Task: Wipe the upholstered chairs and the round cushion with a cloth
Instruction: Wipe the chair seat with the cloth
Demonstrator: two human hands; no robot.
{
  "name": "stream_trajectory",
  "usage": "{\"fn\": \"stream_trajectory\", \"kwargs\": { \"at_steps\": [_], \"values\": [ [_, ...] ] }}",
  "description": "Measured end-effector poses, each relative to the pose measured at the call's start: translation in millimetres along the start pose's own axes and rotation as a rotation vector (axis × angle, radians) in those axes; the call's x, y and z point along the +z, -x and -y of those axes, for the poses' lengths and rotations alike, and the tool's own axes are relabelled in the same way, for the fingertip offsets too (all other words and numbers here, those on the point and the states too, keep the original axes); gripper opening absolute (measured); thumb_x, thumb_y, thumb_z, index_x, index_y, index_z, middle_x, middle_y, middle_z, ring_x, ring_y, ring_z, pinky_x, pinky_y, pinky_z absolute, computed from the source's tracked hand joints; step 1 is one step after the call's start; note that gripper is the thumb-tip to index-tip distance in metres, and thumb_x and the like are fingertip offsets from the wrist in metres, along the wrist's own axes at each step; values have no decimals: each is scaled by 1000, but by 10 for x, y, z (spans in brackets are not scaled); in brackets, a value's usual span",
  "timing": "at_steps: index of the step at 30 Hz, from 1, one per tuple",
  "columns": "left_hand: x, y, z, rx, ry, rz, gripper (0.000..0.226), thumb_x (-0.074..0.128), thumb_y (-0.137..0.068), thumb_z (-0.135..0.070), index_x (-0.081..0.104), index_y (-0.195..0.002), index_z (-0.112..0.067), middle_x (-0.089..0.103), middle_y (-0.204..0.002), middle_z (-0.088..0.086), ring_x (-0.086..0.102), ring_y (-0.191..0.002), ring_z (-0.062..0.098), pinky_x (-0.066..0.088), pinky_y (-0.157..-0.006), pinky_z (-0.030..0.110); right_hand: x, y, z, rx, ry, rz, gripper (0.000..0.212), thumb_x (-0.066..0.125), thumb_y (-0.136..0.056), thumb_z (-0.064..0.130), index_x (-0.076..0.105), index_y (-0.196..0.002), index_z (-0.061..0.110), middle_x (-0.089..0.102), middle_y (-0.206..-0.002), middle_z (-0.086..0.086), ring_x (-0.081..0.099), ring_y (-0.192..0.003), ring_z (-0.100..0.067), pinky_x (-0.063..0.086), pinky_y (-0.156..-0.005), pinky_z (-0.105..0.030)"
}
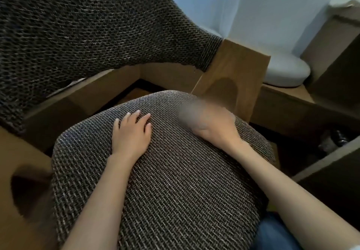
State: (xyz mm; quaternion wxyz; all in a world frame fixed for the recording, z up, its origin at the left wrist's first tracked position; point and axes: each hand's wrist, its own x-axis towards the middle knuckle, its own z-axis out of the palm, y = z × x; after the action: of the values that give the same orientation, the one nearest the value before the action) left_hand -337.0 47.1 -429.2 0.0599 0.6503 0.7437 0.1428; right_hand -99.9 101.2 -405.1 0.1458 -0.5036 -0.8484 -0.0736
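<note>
The left grip [131, 134] was laid flat, with fingers straight and spread, on the brown-grey woven seat pad [175, 181] of the upholstered chair; nothing was held in it. The right grip [212, 125] was placed on the same seat pad, to the right of the left grip and near the pad's far edge. Its fingers were smeared by blur, so it could not be told how far it was opened or whether anything was held. Beyond both grips the dark woven backrest [87, 35] was seen, and just behind the right grip a light wooden frame post [231, 78]. A white round cushion [286, 70] was lying on a wooden ledge [282, 94], well apart from the right grip.
</note>
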Motion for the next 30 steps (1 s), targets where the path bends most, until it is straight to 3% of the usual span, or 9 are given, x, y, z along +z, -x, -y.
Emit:
{"fn": "stream_trajectory", "kwargs": {
  "at_steps": [4,9,11,13,15,21,26,30],
  "values": [
    [-7,63,-16,7,-15,19,47,25,-102,-41,32,-148,-31,25,-157,1,17,-146,23,9,-118,45,-313,717,-190,84,-35,-14,37,68,-81,41,72,-107,15,61,-123,-9,58,-93,-35,45,-83,-43],
    [-30,138,-48,7,0,30,47,25,-102,-41,31,-148,-31,25,-157,3,17,-146,25,7,-119,46,-531,1344,-255,237,-154,-84,47,53,-76,50,74,-100,15,61,-112,-9,59,-92,-32,50,-81,-44],
    [-41,152,-55,5,14,32,47,25,-102,-40,31,-148,-30,24,-157,3,16,-146,25,6,-119,46,-553,1416,-219,272,-170,-88,42,60,-76,47,74,-97,14,60,-112,-9,59,-94,-31,51,-80,-45],
    [-48,153,-60,6,18,30,47,25,-102,-39,31,-148,-30,24,-157,3,16,-146,25,6,-119,46,-545,1386,-183,245,-173,-83,26,74,-77,32,75,-94,13,60,-110,-10,59,-97,-32,51,-81,-45],
    [-52,146,-59,3,17,33,47,25,-102,-39,31,-148,-30,24,-157,3,15,-146,25,6,-119,46,-536,1269,-136,165,-184,-78,20,77,-75,26,75,-89,13,61,-106,-11,60,-95,-32,51,-80,-44],
    [-60,131,-59,-6,14,33,47,25,-102,-40,29,-149,-31,22,-158,1,14,-147,23,6,-120,46,-228,423,192,-82,-203,14,27,77,-77,36,75,-93,14,61,-108,-10,56,-96,-29,47,-76,-38],
    [-48,97,-37,-25,32,13,51,27,-102,-43,25,-150,-28,20,-158,-3,13,-147,19,6,-120,43,295,-684,553,-54,-200,-58,36,68,-83,45,71,-105,16,59,-114,-6,51,-104,-26,44,-86,-40],
    [-26,33,40,-48,19,-14,51,27,-101,-44,26,-150,-28,21,-158,-2,14,-146,19,5,-119,41,576,-1308,716,-50,-115,-105,39,62,-85,50,70,-106,18,58,-114,-3,49,-105,-26,43,-81,-36]
  ]
}}
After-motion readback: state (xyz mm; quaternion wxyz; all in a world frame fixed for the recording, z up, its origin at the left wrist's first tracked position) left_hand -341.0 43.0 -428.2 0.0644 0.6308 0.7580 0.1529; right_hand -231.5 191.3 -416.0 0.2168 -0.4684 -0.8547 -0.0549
